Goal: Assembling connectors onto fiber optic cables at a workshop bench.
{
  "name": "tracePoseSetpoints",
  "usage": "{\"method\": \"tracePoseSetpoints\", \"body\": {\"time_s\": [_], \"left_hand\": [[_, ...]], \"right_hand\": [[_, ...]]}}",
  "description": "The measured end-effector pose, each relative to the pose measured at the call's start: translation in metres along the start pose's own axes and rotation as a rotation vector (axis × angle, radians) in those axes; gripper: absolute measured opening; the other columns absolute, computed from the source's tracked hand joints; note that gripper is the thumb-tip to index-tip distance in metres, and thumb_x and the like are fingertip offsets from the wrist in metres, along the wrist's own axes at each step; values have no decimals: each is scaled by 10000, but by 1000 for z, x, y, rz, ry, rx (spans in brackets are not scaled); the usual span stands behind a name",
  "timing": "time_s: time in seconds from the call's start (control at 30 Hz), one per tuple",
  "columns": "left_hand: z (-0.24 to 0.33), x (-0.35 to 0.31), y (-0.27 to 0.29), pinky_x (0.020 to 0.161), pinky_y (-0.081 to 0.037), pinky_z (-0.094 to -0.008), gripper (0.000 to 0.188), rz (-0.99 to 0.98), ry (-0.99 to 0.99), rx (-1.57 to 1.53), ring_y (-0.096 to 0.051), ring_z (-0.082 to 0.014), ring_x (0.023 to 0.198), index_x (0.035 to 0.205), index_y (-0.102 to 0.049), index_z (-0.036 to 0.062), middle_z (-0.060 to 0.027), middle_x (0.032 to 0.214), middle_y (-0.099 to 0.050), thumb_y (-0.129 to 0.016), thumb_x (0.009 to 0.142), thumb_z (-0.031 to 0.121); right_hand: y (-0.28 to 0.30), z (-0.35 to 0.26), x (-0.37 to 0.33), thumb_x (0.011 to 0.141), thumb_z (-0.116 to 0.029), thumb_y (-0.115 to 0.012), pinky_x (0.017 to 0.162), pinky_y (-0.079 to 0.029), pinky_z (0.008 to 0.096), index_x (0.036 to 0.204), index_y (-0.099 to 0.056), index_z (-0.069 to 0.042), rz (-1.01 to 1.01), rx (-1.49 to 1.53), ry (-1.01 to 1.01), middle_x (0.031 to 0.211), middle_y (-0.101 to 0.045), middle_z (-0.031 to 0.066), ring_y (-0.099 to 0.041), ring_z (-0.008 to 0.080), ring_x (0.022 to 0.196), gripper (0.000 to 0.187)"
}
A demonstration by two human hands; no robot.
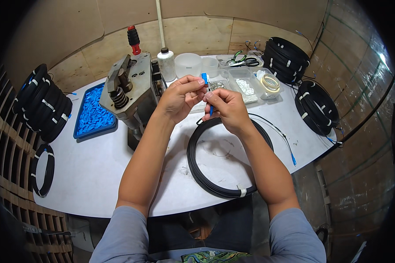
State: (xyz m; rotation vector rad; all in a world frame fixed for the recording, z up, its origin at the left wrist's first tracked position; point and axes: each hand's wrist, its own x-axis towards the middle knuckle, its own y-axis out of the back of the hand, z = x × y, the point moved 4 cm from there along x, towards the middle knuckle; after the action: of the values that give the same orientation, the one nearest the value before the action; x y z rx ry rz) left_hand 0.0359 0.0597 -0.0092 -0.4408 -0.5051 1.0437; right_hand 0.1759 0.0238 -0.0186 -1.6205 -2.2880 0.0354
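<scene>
Above the middle of the table, my left hand (pixel 184 96) pinches a small blue connector housing (pixel 204 78) between thumb and fingers. My right hand (pixel 229 107) is closed on the end of a thin black cable, with a blue boot (pixel 211 110) showing below its fingers. The two pieces meet or nearly meet between my fingertips; whether they are joined I cannot tell. Under my right forearm lies a coil of black cable (pixel 196 168), tied with white tape. Its other end, tipped with a blue connector (pixel 293 159), rests to the right of the coil.
A metal hand press (pixel 131 87) and a blue tray (pixel 107 125) of blue housings stand left. Behind my hands are a white bottle (pixel 166 65), a translucent tub (pixel 188 64), small-parts boxes (pixel 255 97) and pliers (pixel 239 57). Coiled cables (pixel 285 61) sit along both sides.
</scene>
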Motion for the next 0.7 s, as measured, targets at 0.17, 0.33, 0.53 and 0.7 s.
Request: {"method": "tracePoseSetpoints", "body": {"time_s": [0.17, 0.33, 0.53, 0.7], "left_hand": [[-4, 1, 1, 736, -512, -271, 77, 0, 29, -76, -595, -131, 731, 904, -581, 31, -60, 828, -613, -623, 875, 89], [-5, 3, 4, 732, -513, -277, 85, -22, 23, -86, -595, -136, 734, 911, -570, 28, -70, 834, -611, -618, 876, 88], [-5, 3, 3, 728, -512, -286, 83, -14, 13, -84, -593, -142, 748, 926, -568, 23, -78, 852, -610, -607, 878, 79], [-3, 2, 1, 717, -506, -281, 90, -19, 3, -76, -590, -141, 742, 927, -577, 20, -74, 847, -613, -607, 879, 90]], "right_hand": [[0, 0, 0, 930, -164, -582, 562, -571, 282, 897, -624, 33, -8, 13, 2, 721, -602, 67, -601, 129, 594, 204], [-1, 0, 0, 924, -158, -591, 558, -571, 284, 912, -630, 41, -11, 19, -2, 723, -599, 69, -597, 130, 597, 202], [1, 0, 0, 925, -161, -590, 554, -566, 277, 902, -631, 36, -8, 5, -8, 719, -601, 67, -605, 134, 589, 202], [1, -1, 0, 931, -176, -582, 547, -563, 273, 898, -624, 28, -19, -14, -1, 704, -602, 68, -618, 147, 573, 211]]}}
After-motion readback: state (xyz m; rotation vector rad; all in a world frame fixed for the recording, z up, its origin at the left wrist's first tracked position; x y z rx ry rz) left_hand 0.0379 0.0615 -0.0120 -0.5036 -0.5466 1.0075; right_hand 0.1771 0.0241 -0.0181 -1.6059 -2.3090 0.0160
